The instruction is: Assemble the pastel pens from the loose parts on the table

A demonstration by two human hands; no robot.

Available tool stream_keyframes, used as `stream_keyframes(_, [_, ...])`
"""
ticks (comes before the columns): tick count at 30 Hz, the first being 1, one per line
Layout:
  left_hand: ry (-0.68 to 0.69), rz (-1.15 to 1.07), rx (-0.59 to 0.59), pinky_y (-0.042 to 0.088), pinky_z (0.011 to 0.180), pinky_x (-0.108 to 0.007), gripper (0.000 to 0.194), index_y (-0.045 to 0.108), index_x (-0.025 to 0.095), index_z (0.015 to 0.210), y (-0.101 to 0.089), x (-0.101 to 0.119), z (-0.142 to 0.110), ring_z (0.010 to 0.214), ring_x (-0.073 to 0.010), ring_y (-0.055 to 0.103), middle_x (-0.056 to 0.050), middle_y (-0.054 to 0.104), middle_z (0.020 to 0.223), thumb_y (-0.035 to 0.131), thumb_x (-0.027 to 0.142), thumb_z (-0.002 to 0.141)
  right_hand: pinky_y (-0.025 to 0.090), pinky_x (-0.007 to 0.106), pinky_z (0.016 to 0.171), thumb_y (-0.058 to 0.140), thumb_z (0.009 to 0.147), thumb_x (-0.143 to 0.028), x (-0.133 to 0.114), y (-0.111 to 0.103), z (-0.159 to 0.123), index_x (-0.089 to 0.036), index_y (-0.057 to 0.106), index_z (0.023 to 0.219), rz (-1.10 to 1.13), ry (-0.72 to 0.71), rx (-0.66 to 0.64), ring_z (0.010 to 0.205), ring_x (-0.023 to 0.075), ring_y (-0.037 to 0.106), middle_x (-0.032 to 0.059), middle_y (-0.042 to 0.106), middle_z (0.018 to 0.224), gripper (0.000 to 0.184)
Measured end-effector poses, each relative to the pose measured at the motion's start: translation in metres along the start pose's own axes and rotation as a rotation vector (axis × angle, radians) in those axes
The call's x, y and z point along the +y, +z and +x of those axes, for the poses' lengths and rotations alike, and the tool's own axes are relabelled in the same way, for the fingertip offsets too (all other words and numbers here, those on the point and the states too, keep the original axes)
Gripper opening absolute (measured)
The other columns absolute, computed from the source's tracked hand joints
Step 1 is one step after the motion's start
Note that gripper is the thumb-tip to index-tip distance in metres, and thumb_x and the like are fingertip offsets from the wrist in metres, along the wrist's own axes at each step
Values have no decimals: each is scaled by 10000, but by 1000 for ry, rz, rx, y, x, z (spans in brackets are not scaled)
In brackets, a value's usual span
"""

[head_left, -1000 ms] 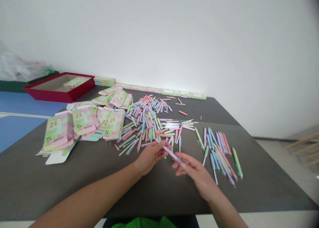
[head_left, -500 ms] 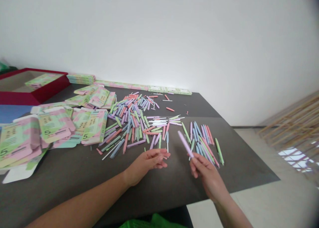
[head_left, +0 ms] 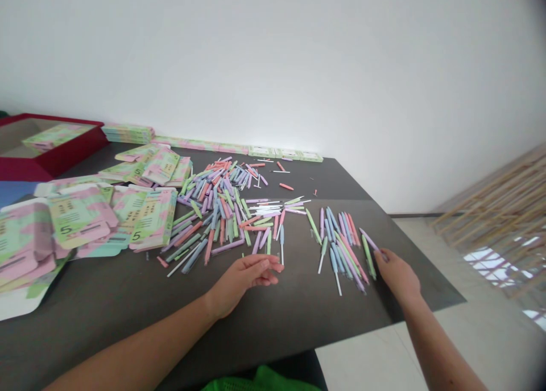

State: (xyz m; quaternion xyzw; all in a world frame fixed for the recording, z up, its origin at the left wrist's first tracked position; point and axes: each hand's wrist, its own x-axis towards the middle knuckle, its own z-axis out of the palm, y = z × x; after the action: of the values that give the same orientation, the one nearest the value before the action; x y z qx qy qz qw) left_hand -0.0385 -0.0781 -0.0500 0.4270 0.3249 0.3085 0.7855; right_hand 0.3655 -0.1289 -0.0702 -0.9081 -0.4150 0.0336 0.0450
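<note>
Right hand (head_left: 396, 274) pinches a lilac pen (head_left: 369, 239), aligned well along the right edge of the fanned pens (head_left: 341, 248); left hand (head_left: 243, 278) lies loosely curled, empty

Your right hand (head_left: 396, 274) hides end of lilac pen (head_left: 367, 238); grip unclear. Red box (head_left: 77, 152) cut off by left edge, green mesh (head_left: 260, 381) by bottom edge. Far pens (head_left: 230, 175) too small for detail.

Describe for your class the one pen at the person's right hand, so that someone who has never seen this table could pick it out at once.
On the dark table, look right of the big heap to the separate fan of pastel pens. At the fan's far right edge, find the lilac pen. It is the only pen with its end under the fingers of the right hand.
</note>
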Motion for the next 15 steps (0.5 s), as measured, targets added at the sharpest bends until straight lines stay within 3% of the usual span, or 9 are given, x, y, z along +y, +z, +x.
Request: stream_keyframes(15, [-6,-28,-11,462,724,-252,274,667,161,984,0,2,0,753,-137,630,-95,683,1006,572,347,807,447,344,774,292,882,-425,7,3,-5,-191,643,1087,-109,-152,70,917,265,621,141,651,1032,469])
